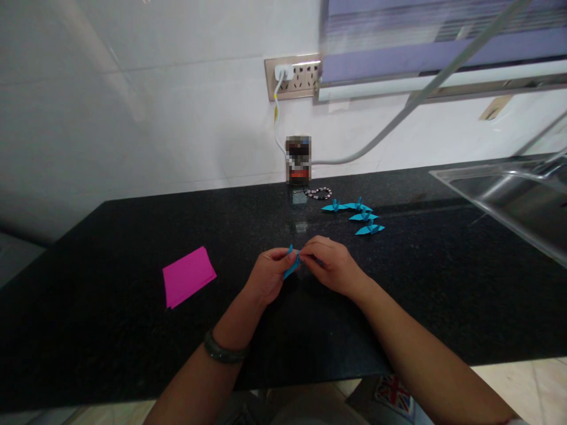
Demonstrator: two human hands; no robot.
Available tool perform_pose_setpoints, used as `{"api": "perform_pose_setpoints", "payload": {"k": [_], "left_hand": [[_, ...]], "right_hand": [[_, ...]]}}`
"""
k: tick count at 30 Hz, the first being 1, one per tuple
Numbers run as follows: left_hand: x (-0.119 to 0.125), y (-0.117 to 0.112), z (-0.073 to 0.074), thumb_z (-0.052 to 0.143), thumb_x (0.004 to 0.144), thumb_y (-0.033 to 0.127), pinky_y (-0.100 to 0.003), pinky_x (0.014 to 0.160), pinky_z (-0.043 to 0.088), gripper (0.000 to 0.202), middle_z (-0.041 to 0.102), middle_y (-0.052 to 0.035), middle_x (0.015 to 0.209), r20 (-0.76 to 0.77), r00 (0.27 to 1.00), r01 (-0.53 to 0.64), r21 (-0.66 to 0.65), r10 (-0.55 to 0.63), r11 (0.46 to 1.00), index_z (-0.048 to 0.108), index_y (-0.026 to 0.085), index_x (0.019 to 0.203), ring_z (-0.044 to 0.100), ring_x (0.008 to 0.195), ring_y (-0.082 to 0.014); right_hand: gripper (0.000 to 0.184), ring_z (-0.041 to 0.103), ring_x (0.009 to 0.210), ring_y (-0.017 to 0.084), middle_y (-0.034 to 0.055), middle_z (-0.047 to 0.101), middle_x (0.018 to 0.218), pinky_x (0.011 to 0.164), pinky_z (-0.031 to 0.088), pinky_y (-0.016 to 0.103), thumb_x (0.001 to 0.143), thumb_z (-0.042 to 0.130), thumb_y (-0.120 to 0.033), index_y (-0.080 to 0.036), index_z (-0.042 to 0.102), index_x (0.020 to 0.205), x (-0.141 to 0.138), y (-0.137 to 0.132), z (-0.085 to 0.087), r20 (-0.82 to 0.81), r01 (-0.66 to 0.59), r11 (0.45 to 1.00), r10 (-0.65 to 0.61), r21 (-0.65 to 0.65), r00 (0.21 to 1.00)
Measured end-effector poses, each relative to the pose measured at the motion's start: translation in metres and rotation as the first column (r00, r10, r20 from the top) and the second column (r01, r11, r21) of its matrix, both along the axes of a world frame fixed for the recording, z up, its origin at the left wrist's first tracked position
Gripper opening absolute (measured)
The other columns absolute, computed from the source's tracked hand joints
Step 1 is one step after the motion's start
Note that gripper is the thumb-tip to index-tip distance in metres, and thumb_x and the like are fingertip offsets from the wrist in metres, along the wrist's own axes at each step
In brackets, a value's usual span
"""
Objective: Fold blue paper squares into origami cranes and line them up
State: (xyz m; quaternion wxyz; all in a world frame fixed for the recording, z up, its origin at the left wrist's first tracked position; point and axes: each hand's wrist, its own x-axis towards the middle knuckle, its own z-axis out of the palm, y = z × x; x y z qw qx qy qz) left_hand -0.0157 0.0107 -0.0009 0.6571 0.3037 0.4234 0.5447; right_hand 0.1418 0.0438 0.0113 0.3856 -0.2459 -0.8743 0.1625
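Note:
Between my two hands is a folded blue paper crane, held just above the dark counter. My left hand pinches its body, with the thumb pressed on top. The fingertips of my right hand close on the crane's right end, so that small part is mostly hidden. Several finished blue paper cranes sit beyond my right hand, close together. To the left of my left hand lies a stack of pink paper squares.
A phone-like object, blurred out, leans on the wall with a white cable running to the socket panel. A beaded bracelet lies near it. On the right, a steel sink is set into the black counter.

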Motion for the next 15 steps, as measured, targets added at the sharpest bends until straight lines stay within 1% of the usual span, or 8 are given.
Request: {"api": "perform_pose_setpoints", "payload": {"k": [5, 9, 15], "left_hand": [[0.0015, -0.0008, 0.0022, 0.074, 0.058, 0.022, -0.023, 0.06, 0.041, 0.017, 0.063, -0.0025, 0.063, -0.066, 0.997, -0.048, 0.045, 0.051, 0.998, 0.067, 0.011, 0.068, 0.054, 0.058, -0.0086], [0.0015, -0.0014, 0.0029, 0.072, 0.06, 0.022, -0.022, 0.059, 0.039, 0.015, 0.061, -0.0017, 0.063, -0.112, 0.991, -0.057, 0.095, 0.067, 0.994, 0.066, 0.011, 0.067, 0.052, 0.059, -0.0081], [-0.0001, -0.0015, 0.004, 0.07, 0.062, 0.024, -0.021, 0.06, 0.04, 0.015, 0.056, 0.0013, 0.061, -0.122, 0.99, -0.063, 0.102, 0.076, 0.993, 0.062, 0.012, 0.066, 0.049, 0.058, -0.0066]], "right_hand": [[0.012, 0.051, 0.074, 0.014, 0.0056, 0.056, 0.079, 0.067, 0.044, 0.026, 0.083, 0.045, -0.017, -0.016, 0.056, 0.084, -0.0005, -0.0016, 0.0017, 0.01, -0.007, 1.0, 0.007, -0.022, 1.0], [0.01, 0.051, 0.073, 0.014, 0.0053, 0.055, 0.078, 0.066, 0.043, 0.026, 0.082, 0.045, -0.016, -0.016, 0.056, 0.082, -0.0003, -0.0029, 0.0035, 0.01, -0.011, 0.999, 0.011, -0.039, 1.0], [0.008, 0.049, 0.067, 0.011, 0.0026, 0.054, 0.074, 0.062, 0.041, 0.024, 0.075, 0.049, -0.011, -0.016, 0.055, 0.078, 0.0008, -0.0054, 0.0061, -0.018, -0.033, 0.993, 0.031, -0.11, 0.999]]}}
